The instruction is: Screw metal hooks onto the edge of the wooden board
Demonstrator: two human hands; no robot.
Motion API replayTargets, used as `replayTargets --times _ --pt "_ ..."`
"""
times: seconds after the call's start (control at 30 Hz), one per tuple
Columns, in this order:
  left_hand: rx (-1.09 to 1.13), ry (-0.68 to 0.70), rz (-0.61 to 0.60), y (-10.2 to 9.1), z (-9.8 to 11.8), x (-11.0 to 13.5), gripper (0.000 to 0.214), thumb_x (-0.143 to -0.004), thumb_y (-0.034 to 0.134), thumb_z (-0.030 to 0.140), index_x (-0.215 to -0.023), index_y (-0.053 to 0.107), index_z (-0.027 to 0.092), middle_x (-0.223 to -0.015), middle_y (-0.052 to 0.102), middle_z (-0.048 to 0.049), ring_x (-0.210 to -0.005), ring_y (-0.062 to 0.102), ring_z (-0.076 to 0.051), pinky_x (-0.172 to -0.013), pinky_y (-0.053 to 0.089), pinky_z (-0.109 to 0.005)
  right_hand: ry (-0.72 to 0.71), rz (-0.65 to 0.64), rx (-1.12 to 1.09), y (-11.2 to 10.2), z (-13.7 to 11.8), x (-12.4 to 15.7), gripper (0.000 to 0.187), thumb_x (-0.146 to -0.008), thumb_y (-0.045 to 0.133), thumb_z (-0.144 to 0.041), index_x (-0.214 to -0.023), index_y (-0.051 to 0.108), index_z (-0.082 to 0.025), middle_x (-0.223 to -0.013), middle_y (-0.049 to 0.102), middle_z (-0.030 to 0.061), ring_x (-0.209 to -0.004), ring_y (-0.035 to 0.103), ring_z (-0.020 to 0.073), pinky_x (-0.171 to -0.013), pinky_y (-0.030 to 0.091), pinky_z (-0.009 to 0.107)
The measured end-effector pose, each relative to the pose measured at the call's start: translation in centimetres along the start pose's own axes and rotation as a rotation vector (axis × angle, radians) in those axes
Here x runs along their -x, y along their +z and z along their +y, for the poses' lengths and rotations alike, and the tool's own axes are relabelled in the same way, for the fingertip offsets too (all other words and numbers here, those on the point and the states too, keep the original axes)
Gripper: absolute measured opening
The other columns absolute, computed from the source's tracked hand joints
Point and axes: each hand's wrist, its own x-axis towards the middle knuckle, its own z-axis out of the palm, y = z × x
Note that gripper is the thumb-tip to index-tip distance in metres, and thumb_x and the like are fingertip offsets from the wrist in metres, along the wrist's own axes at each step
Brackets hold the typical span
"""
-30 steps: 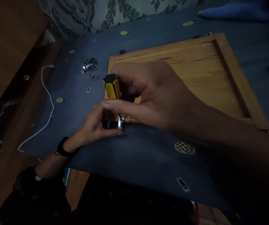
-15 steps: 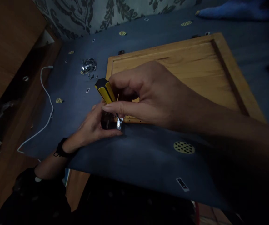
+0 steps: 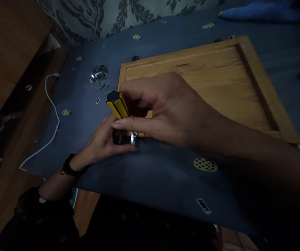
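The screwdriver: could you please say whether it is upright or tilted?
Tilted: the screwdriver, in the right hand, leans with its top leftward.

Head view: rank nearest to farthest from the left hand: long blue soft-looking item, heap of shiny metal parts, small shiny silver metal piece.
From the left hand:
1. Small shiny silver metal piece: right by its thumb.
2. Heap of shiny metal parts: beyond the hand, left of the framed tan wooden panel.
3. Long blue soft-looking item: top right, past the panel.
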Motion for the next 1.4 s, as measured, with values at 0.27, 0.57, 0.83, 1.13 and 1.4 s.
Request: replayTargets --times 0.27,0.57,0.83,1.13,1.4 --pt "-0.002 0.015 -0.004 0.0 0.2 0.0 0.076 -0.080 0.079 0.064 -0.138 0.053 0.024 -0.133 0.065 -0.0109 -0.126 0.062 -0.034 -0.108 0.049 -0.055 -0.028 0.007 0.015 0.1 0.1 0.1 0.025 -0.095 0.071 -0.037 -0.080 0.058 -0.021 -0.071 0.062 -0.0046 -0.066 0.057 0.0111 -0.062 0.044 0.026" --pt "0.008 0.021 0.002 0.5 -0.2 0.1 0.074 -0.077 0.085 0.056 -0.135 0.052 0.023 -0.124 0.068 -0.0082 -0.118 0.065 -0.032 -0.105 0.049 -0.051 0.037 0.077 0.103 0.1 -0.4 0.9 0.018 -0.096 0.070 -0.029 -0.083 0.062 -0.020 -0.075 0.064 -0.0021 -0.066 0.059 0.0119 -0.061 0.044 0.027" --pt "0.058 0.015 -0.043 0.5 0.3 -0.3 0.073 -0.078 0.084 0.056 -0.135 0.049 0.024 -0.114 0.071 -0.0066 -0.117 0.065 -0.032 -0.108 0.044 -0.050 0.146 0.210 0.032 1.0 -0.9 1.5 0.024 -0.090 0.075 -0.033 -0.076 0.059 -0.022 -0.070 0.062 -0.0030 -0.062 0.058 0.0131 -0.055 0.044 0.028" --pt "0.053 -0.002 -0.048 0.4 0.4 -0.3 0.076 -0.076 0.086 0.052 -0.136 0.050 0.023 -0.117 0.072 -0.0077 -0.121 0.064 -0.033 -0.109 0.045 -0.050 0.160 0.294 0.027 1.4 -1.5 2.1 0.018 -0.085 0.077 -0.020 -0.079 0.061 -0.025 -0.072 0.065 -0.0021 -0.063 0.063 0.0165 -0.059 0.050 0.031" --pt "0.110 -0.001 -0.043 0.4 0.2 0.0 0.075 -0.078 0.086 0.050 -0.138 0.048 0.025 -0.111 0.075 -0.0062 -0.119 0.065 -0.030 -0.112 0.042 -0.052 0.123 0.887 0.004 2.0 -1.7 4.0 0.017 -0.093 0.070 -0.029 -0.078 0.065 -0.027 -0.080 0.068 0.0010 -0.055 0.061 0.0172 -0.048 0.050 0.034"
